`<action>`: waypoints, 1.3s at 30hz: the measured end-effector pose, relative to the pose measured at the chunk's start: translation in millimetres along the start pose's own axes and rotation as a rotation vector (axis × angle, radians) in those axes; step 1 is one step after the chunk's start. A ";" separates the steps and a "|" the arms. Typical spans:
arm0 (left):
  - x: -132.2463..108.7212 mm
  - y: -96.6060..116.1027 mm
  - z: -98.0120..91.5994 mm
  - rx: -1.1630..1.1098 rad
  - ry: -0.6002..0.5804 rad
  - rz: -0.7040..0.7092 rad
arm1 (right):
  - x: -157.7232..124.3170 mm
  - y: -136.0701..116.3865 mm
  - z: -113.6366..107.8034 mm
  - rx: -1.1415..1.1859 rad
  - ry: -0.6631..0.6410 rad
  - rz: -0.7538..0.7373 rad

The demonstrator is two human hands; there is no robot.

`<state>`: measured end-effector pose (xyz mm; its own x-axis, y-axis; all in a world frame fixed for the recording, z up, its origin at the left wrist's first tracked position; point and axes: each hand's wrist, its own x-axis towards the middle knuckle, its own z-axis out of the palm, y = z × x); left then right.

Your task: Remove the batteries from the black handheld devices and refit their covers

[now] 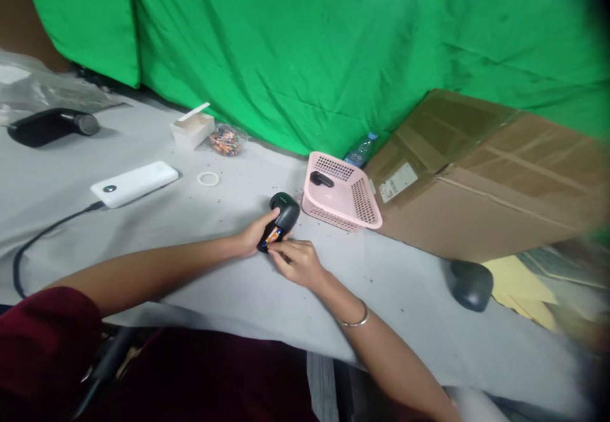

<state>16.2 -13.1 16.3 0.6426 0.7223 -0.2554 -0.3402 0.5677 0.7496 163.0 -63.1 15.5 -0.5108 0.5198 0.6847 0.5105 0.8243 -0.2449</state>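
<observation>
My left hand point(249, 239) is wrapped around a black, rounded handheld device point(286, 211), its thumb on the side. The exact kind of device cannot be told. An open slot in its lower part shows an orange and blue battery point(273, 236). My right hand point(298, 262) is closed, thumb and forefinger pinched at the lower end of the battery. The tips of those fingers partly cover the slot's edge. Just beyond my hands stands a pink plastic basket point(340, 217), with a small black piece point(321, 179) in it.
Left on the grey table lie a white power bank point(136, 183) with cable, a black device point(52, 126) and a white ring point(208, 179). Behind are a white box point(192, 131), bagged batteries point(227, 140) and a bottle point(362, 149). Right are a carton point(476, 199) and dark rounded object point(471, 285).
</observation>
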 end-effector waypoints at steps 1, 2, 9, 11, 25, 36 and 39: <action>-0.2 -0.1 1.0 -0.011 0.007 -0.018 | 0.4 -0.5 0.0 0.005 0.010 -0.010; -0.3 0.6 1.8 -0.027 0.010 -0.038 | 0.9 -1.1 -0.4 0.007 0.021 -0.021; -12.1 40.5 -5.1 -0.367 -0.239 -0.029 | 2.3 -6.4 -7.2 -0.028 0.160 0.003; -18.1 52.2 -10.7 -0.420 -0.256 -0.038 | 2.0 -5.9 -7.5 -0.025 0.148 0.005; -26.8 48.6 -11.5 -0.449 -0.355 -0.019 | -1.5 -1.5 -3.2 -0.023 -0.002 0.016; -31.7 66.9 -9.6 -0.622 -0.266 0.036 | -2.8 1.0 -1.3 0.004 -0.080 0.034; -30.1 68.8 -4.4 -0.749 -0.181 0.061 | -4.0 3.0 -0.5 -0.004 -0.112 0.041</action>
<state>-29.6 6.0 72.9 0.6881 0.7218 -0.0749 -0.7110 0.6912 0.1293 166.9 -62.8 12.4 -0.5633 0.5754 0.5930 0.5356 0.8007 -0.2682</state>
